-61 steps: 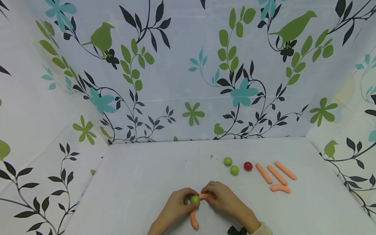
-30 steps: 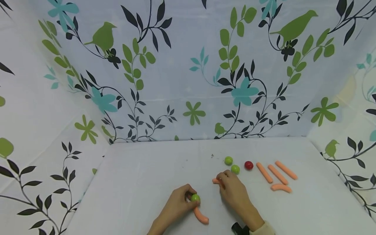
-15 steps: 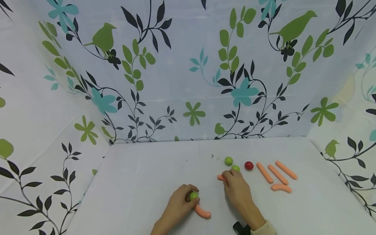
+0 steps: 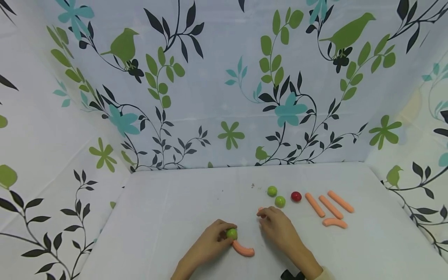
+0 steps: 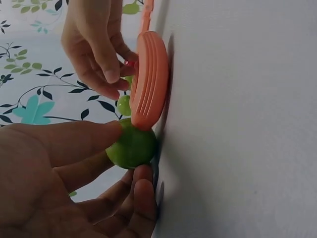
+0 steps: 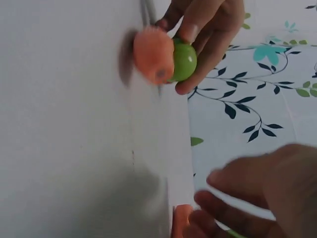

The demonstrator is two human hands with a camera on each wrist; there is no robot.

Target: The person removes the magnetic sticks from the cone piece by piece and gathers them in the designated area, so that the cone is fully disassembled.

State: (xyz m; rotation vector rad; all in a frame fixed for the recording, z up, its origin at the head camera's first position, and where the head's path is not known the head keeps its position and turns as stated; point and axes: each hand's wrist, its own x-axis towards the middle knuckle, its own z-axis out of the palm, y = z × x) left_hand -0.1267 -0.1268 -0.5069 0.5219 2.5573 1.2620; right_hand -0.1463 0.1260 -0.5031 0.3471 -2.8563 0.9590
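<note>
My left hand (image 4: pixel 210 243) pinches a glossy green ball (image 5: pixel 131 148) between thumb and fingers, close on the white tabletop. One end of a curved, ridged orange sausage-shaped piece (image 4: pixel 243 249) meets this ball; the piece bends away to the right. Farther back, my right hand (image 4: pixel 280 229) is held over the table with thumb and fingers apart and nothing between them. Just beyond its fingertips shows the end of another orange sausage-shaped piece (image 4: pixel 260 209), mostly hidden by the hand from the head camera; the right wrist view shows that orange piece (image 6: pixel 182 218) beside the fingers.
Two green balls (image 4: pixel 280 201) and a red ball (image 4: pixel 296 196) lie behind the right hand. To their right are three straight orange pieces (image 4: pixel 330 207) and a curved one (image 4: pixel 335 223). A patterned cloth (image 4: pixel 210 77) stands around the white table (image 4: pixel 168 217).
My right hand carried an orange piece back and right from the green ball, then let it go and drew slightly nearer. The curved piece at the ball swung its free end rightward.
</note>
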